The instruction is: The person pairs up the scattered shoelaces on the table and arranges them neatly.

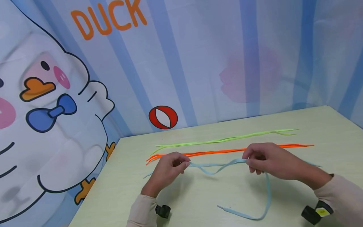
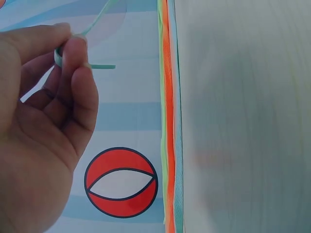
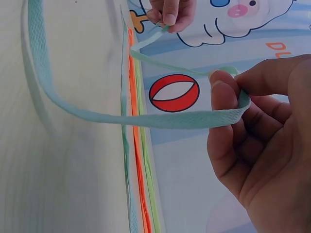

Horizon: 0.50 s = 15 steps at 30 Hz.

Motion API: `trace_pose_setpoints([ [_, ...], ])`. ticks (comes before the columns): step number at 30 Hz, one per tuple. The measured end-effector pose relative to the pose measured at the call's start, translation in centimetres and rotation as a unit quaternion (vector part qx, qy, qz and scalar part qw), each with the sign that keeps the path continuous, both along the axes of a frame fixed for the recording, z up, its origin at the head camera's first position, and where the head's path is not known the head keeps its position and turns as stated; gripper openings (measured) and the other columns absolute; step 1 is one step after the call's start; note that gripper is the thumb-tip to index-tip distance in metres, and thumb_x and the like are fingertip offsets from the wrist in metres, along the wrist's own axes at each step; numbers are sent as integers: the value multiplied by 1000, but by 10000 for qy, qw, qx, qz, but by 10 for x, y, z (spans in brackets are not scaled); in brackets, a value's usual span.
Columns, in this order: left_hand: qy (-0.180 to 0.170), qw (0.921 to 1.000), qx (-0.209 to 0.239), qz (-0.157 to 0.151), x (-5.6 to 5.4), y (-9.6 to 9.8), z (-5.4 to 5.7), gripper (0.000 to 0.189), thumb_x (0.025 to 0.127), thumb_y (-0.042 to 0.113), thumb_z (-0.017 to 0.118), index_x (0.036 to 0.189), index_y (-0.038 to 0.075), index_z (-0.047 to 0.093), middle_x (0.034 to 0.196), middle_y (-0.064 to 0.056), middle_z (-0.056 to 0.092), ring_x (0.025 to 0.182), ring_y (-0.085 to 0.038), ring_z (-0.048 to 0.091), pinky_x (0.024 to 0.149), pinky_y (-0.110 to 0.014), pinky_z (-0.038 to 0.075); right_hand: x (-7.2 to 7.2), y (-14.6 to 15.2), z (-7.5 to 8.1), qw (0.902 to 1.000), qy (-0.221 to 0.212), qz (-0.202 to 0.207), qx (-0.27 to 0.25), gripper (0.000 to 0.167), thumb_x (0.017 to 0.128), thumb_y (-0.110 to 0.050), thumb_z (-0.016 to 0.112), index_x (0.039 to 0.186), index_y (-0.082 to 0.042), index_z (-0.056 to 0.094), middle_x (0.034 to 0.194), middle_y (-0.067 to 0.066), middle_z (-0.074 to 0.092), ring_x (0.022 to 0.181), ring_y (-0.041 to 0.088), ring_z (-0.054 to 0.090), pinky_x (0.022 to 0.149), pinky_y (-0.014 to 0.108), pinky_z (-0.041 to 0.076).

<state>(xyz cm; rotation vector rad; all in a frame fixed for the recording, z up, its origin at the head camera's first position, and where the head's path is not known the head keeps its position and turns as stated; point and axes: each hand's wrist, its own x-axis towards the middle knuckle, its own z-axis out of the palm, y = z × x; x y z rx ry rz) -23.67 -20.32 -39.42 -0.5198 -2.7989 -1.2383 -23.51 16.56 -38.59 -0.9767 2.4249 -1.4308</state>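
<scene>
A flat light-blue shoelace (image 1: pixel 214 172) hangs slack between both hands above the table. My left hand (image 1: pixel 168 168) pinches it between thumb and fingertips; in the left wrist view a short end (image 2: pixel 103 67) sticks out past the fingers. My right hand (image 1: pixel 270 161) pinches the lace farther along, where it loops round the fingers (image 3: pixel 224 94). From there the lace drops and curves, its tipped end (image 1: pixel 224 208) pointing left near the table. Another light-blue lace (image 1: pixel 313 164) lies behind the hands, partly hidden by them.
Orange laces (image 1: pixel 215 152) and yellow-green laces (image 1: pixel 210 142) lie stretched out in rows across the pale table (image 1: pixel 113 189). Behind the table's back edge hangs a printed duck curtain (image 1: pixel 198 63). Each wrist wears a small black camera (image 1: pixel 163 211).
</scene>
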Motion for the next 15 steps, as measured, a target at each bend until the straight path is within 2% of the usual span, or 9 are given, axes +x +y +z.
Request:
trace_pose_setpoints([
  [5, 194, 9994, -287, 41, 0, -1, 2, 13, 93, 17, 73, 105, 19, 75, 87, 6, 63, 76, -17, 61, 64, -31, 53, 0, 1, 3, 9999, 103, -73, -11, 11, 101, -19, 61, 105, -9, 62, 80, 3, 67, 71, 20, 64, 65, 32, 53],
  [15, 175, 9984, -506, 202, -1, -4, 2, 15, 94, 15, 71, 108, 16, 77, 88, 5, 62, 75, -17, 59, 62, -29, 52, 0, 11, 11, 9994, 182, -294, -57, 11, 101, -17, 60, 107, -8, 62, 81, 2, 68, 73, 22, 65, 67, 33, 55],
])
